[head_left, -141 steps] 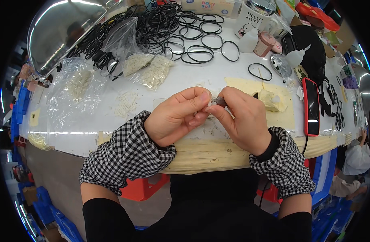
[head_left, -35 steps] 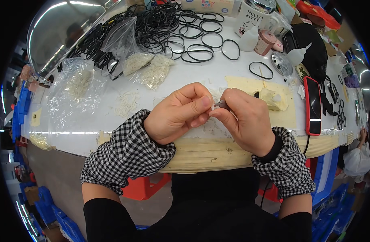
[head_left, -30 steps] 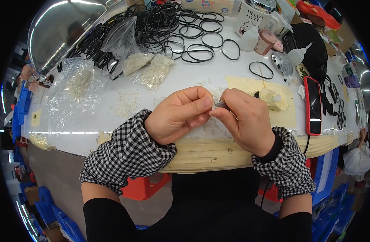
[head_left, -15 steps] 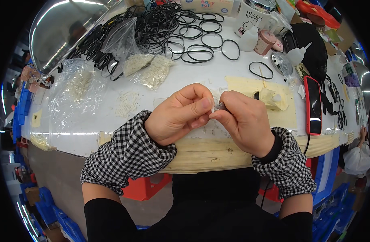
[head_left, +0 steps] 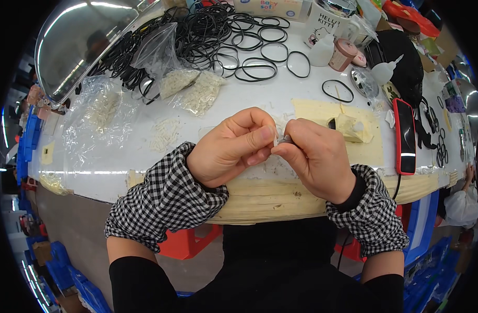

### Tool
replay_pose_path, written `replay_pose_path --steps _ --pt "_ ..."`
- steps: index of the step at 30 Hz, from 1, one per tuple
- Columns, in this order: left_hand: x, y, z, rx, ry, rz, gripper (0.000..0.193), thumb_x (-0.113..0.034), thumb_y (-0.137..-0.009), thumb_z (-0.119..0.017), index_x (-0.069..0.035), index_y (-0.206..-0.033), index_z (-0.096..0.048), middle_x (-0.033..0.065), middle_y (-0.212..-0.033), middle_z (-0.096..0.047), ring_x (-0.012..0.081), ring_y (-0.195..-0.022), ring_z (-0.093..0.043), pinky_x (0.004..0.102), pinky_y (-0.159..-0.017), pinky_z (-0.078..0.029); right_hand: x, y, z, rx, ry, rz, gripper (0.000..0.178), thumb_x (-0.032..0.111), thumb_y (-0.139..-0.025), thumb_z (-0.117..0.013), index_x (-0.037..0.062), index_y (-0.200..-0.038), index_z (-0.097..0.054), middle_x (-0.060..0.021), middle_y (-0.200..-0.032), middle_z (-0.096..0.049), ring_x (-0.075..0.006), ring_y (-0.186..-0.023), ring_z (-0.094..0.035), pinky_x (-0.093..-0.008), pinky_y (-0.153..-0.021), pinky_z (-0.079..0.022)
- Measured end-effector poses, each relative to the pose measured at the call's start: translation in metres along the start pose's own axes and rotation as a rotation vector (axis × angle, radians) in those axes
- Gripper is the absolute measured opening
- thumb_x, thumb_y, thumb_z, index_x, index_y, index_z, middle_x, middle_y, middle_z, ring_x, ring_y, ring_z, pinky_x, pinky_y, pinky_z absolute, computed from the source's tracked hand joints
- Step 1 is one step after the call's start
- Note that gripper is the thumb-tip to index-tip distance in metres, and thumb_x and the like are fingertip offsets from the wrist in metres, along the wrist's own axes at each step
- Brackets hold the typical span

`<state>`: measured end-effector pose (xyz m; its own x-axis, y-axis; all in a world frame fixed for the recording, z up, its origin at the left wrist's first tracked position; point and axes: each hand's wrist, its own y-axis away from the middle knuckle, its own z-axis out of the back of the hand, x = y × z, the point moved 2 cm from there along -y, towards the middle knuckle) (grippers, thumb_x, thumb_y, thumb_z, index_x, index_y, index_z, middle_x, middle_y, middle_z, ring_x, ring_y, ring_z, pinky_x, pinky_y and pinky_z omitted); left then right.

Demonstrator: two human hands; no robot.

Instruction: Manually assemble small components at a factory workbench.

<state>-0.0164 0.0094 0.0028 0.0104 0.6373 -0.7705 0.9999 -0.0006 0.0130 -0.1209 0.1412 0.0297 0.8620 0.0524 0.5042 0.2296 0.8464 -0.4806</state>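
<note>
Close together above the near part of the white worktable, my two hands almost touch at the fingertips. My left hand (head_left: 231, 148) pinches a small white stick-like piece (head_left: 275, 141) between thumb and forefinger. Opposite it, my right hand (head_left: 322, 156) is closed, with thumb and forefinger pressed on a small grey object (head_left: 287, 139) mostly hidden by the fingers; its kind I cannot make out. Loose small white pieces (head_left: 166, 133) lie scattered left of my hands. Beyond them rest clear bags of white pieces (head_left: 200, 94).
Black rubber-like loops (head_left: 255, 70) and a tangled black heap (head_left: 197, 36) cover the back. To the right are a red-cased phone (head_left: 404, 136), a yellow-taped block (head_left: 352, 128) and white squeeze bottles (head_left: 321, 51). Yellow padding (head_left: 270, 203) lines the near edge.
</note>
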Motion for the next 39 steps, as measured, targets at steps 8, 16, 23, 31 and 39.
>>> replay_pose_path --steps 8,16,23,31,39 --pt "-0.001 0.0 -0.001 -0.016 -0.005 0.008 0.012 -0.019 -0.094 -0.053 -0.008 -0.091 -0.049 -0.001 -0.083 -0.044 0.0037 -0.067 -0.041 0.0164 -0.057 -0.035 0.0 0.0 0.0 0.005 0.008 -0.007 0.03 0.033 -0.083 -0.064 0.0067 -0.074 -0.05 -0.0062 -0.06 -0.049 -0.0241 -0.053 -0.051 -0.0331 -0.047 -0.04" --pt "-0.004 0.001 0.0 -0.112 -0.021 0.02 0.012 -0.018 -0.094 -0.052 -0.006 -0.091 -0.049 0.0001 -0.086 -0.051 0.0042 -0.067 -0.041 0.0161 -0.058 -0.035 0.001 -0.003 0.003 -0.008 -0.025 -0.052 0.031 0.031 -0.083 -0.064 0.0047 -0.075 -0.05 -0.0073 -0.063 -0.052 -0.0237 -0.054 -0.054 -0.0318 -0.047 -0.041" --pt "-0.005 0.0 0.015 -0.462 0.019 -0.004 0.012 -0.015 -0.092 -0.054 -0.003 -0.096 -0.055 0.0036 -0.089 -0.06 0.0069 -0.078 -0.055 0.0194 -0.074 -0.047 -0.007 -0.003 0.002 0.004 -0.086 -0.228 0.019 0.014 -0.081 -0.065 0.0002 -0.081 -0.052 -0.0113 -0.071 -0.054 -0.0269 -0.061 -0.055 -0.0334 -0.053 -0.043" --pt "-0.005 0.003 0.018 -0.509 0.122 -0.051 0.02 -0.015 -0.091 -0.053 0.001 -0.104 -0.053 0.0049 -0.093 -0.054 0.0115 -0.085 -0.053 0.0226 -0.076 -0.045 -0.012 0.003 -0.002 0.231 0.013 -0.139 0.014 0.01 -0.078 -0.065 0.0019 -0.086 -0.056 -0.0107 -0.077 -0.053 -0.029 -0.068 -0.057 -0.0367 -0.058 -0.045" --pt "-0.005 0.001 0.019 -0.464 0.098 -0.016 0.02 -0.017 -0.091 -0.054 0.0 -0.101 -0.055 0.0052 -0.093 -0.055 0.0116 -0.084 -0.054 0.0223 -0.076 -0.045 -0.012 0.005 -0.012 0.262 0.17 -0.133 0.018 0.014 -0.079 -0.065 0.002 -0.088 -0.056 -0.0104 -0.081 -0.052 -0.0289 -0.069 -0.057 -0.0365 -0.057 -0.046"
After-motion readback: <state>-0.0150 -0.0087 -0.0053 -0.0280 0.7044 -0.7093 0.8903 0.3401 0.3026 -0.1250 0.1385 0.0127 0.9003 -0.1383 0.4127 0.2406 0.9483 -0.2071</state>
